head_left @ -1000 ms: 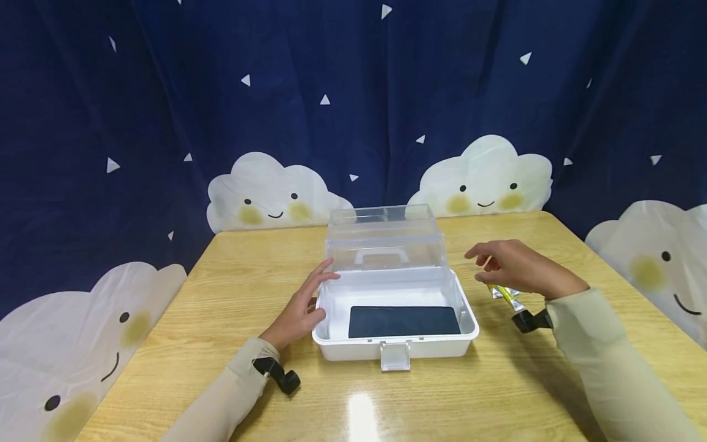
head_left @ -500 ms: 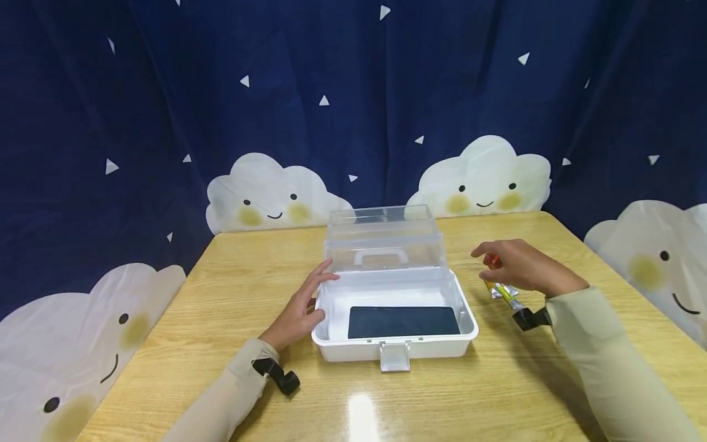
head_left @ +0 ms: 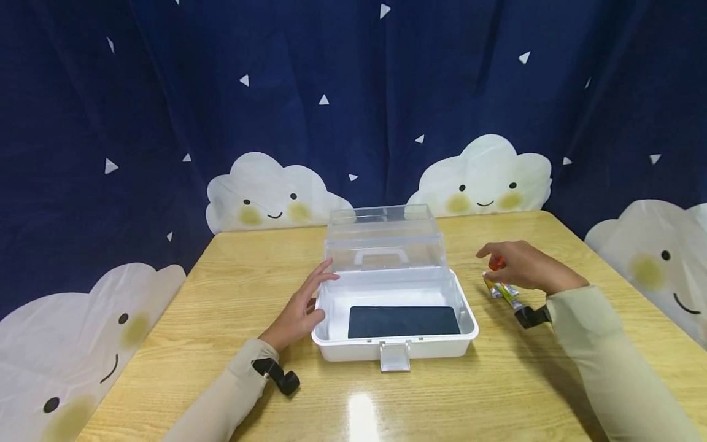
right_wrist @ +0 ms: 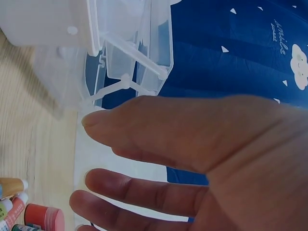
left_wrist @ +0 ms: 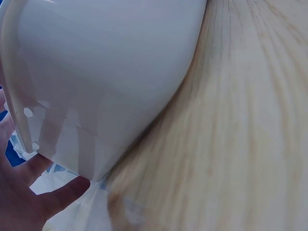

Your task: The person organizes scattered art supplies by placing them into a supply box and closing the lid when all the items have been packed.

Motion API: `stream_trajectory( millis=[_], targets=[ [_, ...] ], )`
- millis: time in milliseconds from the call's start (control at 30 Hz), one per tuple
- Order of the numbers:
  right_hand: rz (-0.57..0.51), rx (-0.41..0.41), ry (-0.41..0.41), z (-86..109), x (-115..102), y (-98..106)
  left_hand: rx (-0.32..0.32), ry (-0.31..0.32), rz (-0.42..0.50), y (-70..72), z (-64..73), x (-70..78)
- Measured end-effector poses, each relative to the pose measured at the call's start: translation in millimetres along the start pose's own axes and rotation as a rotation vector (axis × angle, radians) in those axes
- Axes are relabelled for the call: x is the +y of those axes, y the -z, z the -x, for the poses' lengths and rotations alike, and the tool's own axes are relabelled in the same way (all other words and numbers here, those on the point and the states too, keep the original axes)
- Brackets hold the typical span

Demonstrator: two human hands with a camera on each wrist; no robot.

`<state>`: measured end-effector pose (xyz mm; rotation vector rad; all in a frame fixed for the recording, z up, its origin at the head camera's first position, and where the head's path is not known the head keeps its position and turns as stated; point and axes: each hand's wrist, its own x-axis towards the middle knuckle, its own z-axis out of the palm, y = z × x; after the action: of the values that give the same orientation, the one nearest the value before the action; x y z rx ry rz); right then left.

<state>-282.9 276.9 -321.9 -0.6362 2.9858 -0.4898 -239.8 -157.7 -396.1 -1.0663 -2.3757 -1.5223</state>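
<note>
Hazard first: the tubes (head_left: 507, 293) and the red cylinder (right_wrist: 54, 219) lie close together on the desk (head_left: 436, 405), right of the box (head_left: 353, 352). Picking at one could, in my judgement, scatter its neighbours; the cylinder looks likeliest to roll if nudged. The box stands mid-desk, its clear lid (head_left: 381, 230) swung up and back. A knock from a sleeve might slide the box or upset the lid, should the left hand's light-looking hold give way. A dark panel (head_left: 403, 322) lies inside the box.

Right grip (head_left: 521, 267): released. Thumb and fingers stand well parted, the gap between them plain in the wrist view; nothing held, no contact seen. It hovers near the tubes and cylinder.

Left grip (head_left: 296, 318): released but in contact. Fingers spread and mostly straight against the box's left end, tips at the rim. Pressure: cannot tell.
</note>
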Motion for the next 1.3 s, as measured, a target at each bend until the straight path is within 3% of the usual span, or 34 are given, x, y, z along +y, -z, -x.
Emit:
stream_trajectory(
  millis=[433,833,1300],
  targets=[
    [0.015,-0.026,-0.023,-0.5,6.8,-1.7,-0.002,0.008,0.039,0.7,0.0,-0.5],
    [-0.004,-0.150,-0.073,2.0,20.5,-7.4,-0.006,0.006,0.047,0.6,0.1,-1.1],
    [0.029,-0.194,-0.138,0.8,28.8,-13.9,-0.003,-0.002,0.050,0.4,0.0,-2.0]
  ],
)
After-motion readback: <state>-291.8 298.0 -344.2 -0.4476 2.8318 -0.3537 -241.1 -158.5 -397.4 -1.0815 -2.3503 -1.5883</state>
